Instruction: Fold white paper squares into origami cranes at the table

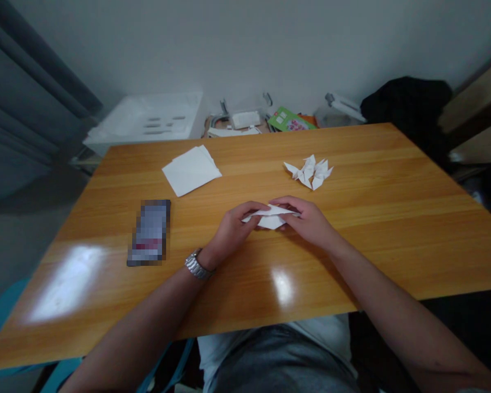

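Between my two hands is a white sheet of folded paper (272,221), just above or on the table (376,262). My left hand (239,224) pinches its left end, thumb in front and fingers behind. At the right end my right hand (306,218) grips it the same way. A fold runs across the paper from side to side. Farther back and to the right lie several white folded paper figures (311,172) with pointed tips, close together. A small stack of white paper sheets (192,170) rests at the back left.
A phone (149,232), blurred out, lies left of my hands. Beyond the table's far edge are a white plastic tray (163,117), a green booklet (290,120) and assorted small items. A dark cloth heap (405,103) is at the back right. Blue chair parts (4,311) show at lower left.
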{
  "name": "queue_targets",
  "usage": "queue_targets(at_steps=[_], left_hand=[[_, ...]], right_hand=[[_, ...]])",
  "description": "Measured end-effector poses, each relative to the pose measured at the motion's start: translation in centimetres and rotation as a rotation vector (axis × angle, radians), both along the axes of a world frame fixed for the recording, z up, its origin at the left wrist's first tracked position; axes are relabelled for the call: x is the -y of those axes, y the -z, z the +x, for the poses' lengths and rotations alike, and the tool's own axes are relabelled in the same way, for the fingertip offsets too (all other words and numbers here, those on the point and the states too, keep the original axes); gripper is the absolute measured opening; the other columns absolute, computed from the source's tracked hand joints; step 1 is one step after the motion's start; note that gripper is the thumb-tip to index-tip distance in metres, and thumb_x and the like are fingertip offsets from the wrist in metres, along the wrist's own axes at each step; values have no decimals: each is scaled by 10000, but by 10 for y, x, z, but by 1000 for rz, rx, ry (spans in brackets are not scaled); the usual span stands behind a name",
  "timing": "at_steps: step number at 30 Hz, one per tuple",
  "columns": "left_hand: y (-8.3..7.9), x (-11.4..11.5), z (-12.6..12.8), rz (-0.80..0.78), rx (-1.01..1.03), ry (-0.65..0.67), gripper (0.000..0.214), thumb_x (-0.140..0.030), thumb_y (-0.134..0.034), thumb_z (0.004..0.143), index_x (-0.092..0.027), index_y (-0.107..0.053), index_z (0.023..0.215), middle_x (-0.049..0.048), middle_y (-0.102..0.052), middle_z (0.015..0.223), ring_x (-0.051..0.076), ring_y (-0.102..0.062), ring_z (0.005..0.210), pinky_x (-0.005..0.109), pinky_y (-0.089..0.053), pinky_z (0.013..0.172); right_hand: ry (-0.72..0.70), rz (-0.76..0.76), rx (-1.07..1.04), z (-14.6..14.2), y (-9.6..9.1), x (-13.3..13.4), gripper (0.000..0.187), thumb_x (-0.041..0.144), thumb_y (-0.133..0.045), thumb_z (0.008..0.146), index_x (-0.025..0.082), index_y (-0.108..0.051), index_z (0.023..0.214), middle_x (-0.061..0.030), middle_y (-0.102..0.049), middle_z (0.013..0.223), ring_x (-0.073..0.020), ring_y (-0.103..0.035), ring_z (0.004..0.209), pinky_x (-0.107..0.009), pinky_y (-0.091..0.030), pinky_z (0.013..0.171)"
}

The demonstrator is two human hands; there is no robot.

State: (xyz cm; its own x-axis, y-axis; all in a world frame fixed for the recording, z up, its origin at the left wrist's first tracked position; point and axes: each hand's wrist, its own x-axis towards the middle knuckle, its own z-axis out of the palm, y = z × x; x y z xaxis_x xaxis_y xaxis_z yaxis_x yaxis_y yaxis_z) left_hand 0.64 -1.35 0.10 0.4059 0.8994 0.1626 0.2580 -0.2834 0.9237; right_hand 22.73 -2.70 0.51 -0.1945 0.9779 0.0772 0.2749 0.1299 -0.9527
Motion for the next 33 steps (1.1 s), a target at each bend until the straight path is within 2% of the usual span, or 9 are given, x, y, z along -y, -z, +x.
queue_targets(at_steps=[4,7,15,21,23,26,29,31,33], left_hand=[[-9,3,1,-40,46,-1,293,-362,-699,920,-180,-733,1148,87,-754,1145,204,-706,1035,296,-580,914],[-14,5,2,-42,64,-11,295,-397,-667,946,-178,-737,1131,92,-758,1147,204,-711,1025,299,-582,899],[-13,3,1,99,-25,-81,206,-306,-642,950,-175,-739,1077,71,-764,1079,186,-704,977,295,-553,908],[-11,2,0,163,-79,-122,176,-276,-639,950,-187,-736,1066,57,-761,1062,186,-700,979,305,-542,934],[-10,2,0,177,-83,-103,180,-273,-637,950,-190,-732,1078,56,-757,1058,187,-698,988,309,-542,944],[-6,2,1,152,-27,-84,201,-286,-633,951,-187,-710,1108,66,-740,1095,191,-694,1024,316,-546,958],[-1,1,3,65,93,-49,314,-275,-647,930,-179,-639,1229,81,-715,1125,190,-696,1029,298,-568,907],[2,0,4,-9,144,-18,385,-268,-651,920,-169,-593,1287,86,-710,1095,186,-704,994,288,-578,865],[4,-1,5,-52,162,4,365,-273,-658,915,-159,-602,1258,87,-714,1080,184,-706,982,285,-576,865]], right_hand=[[-3,5,-4,2,-3,-1,349,206,-618,847,229,-733,1175,-62,-760,1126,-223,-715,963,-347,-586,825],[6,24,17,3,-5,-1,329,218,-627,857,236,-741,1165,-62,-760,1143,-231,-711,1005,-376,-569,899],[-22,24,-33,2,-7,0,331,315,-712,861,234,-725,1182,-68,-756,1122,-230,-710,1006,-389,-548,941],[-76,-21,-74,1,-10,2,514,443,-844,775,233,-696,1220,-80,-734,1206,-248,-694,1078,-372,-547,950],[-60,-32,-100,0,-9,2,459,456,-824,798,218,-701,1171,-77,-745,1165,-241,-701,1052,-366,-550,939],[-27,-36,-103,0,-8,1,365,483,-773,842,198,-716,1063,-72,-762,1064,-228,-712,957,-352,-565,865],[-15,-29,-83,-1,-6,0,345,491,-752,859,190,-727,1026,-63,-763,992,-207,-702,851,-328,-557,786],[-9,-20,-68,-1,-5,0,327,479,-744,868,193,-733,1026,-56,-762,981,-199,-695,827,-319,-546,771],[-12,-4,-43,-1,-4,1,305,465,-737,877,197,-740,1022,-53,-765,979,-203,-694,844,-318,-536,775]])
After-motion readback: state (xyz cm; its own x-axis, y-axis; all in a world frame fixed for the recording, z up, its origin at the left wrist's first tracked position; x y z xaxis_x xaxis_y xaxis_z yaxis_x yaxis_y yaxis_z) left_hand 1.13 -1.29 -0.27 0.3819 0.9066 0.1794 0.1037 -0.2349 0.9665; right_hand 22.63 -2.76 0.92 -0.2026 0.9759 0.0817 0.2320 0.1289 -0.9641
